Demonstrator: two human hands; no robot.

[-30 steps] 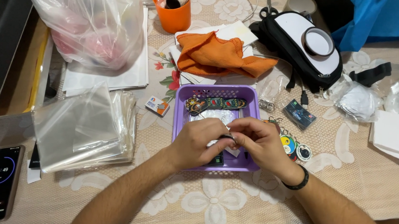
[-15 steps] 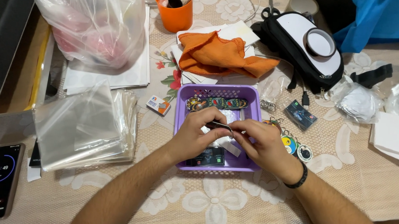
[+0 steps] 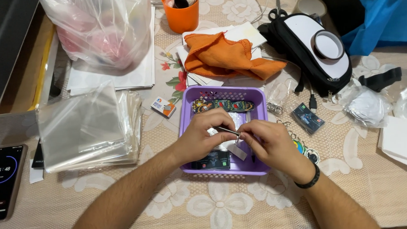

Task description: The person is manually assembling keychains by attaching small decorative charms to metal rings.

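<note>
Centrally, the left hand (image 3: 202,137) and right hand (image 3: 270,144) are pinching a thin metal ring (image 3: 230,131) between fingertips above the purple basket (image 3: 187,127). The basket is holding keychains (image 3: 222,104) and a dark card (image 3: 211,160). Upper centre, an orange cup (image 3: 182,16) is holding dark items.

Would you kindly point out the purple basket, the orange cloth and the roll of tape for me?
purple basket (image 3: 185,110): head view, on its left wall.
orange cloth (image 3: 223,56): head view, on the middle of its crumpled folds.
roll of tape (image 3: 316,41): head view, on the left of its ring.
</note>
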